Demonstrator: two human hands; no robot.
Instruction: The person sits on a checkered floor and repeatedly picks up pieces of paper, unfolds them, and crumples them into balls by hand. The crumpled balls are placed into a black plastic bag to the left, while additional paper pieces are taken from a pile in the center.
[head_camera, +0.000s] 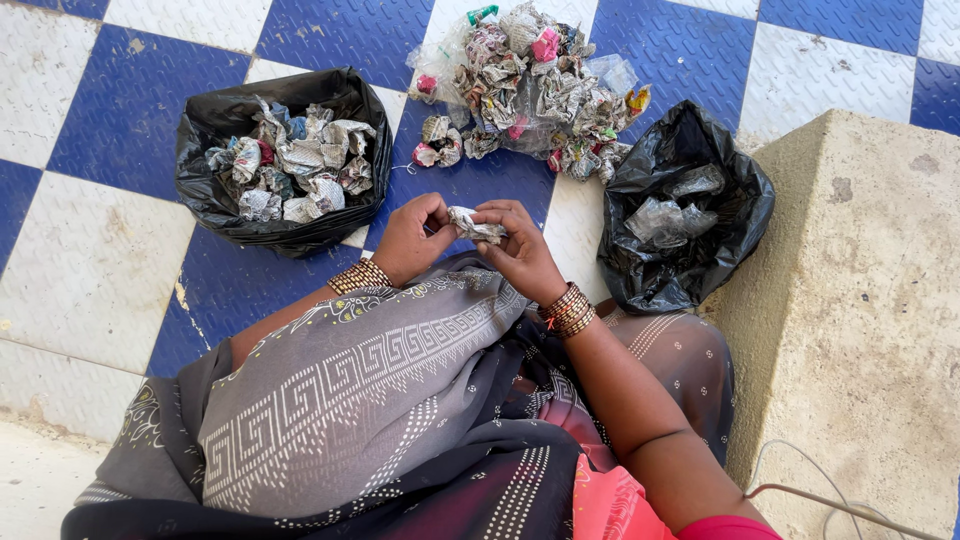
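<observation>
2 hands, both pinched on 1 small crumpled newspaper-wrapped bundle (473, 226), held over the lap just in front of the grey patterned cloth (370, 380): left hand (412, 238) w/ fingers curled, thumb and fingertips closed on the bundle's left end; right hand (517, 250) gripping its right end. Stacked gold-red bangles on both wrists. 2 black plastic bags: left black bag (215, 200), left of the bundle, open, full of crumpled newspaper wads, too many to count; right black bag (665, 265), right of the bundle, holds approx 2 clear crumpled plastic pieces. 1 loose heap of newspaper-wrapped bundles (535, 85) w/ pink and red bits on clear plastic, beyond the bundle. Rough concrete block (860, 300) far right, touching the right bag. Open blue-white tiled floor (90, 230) left of the left bag.
</observation>
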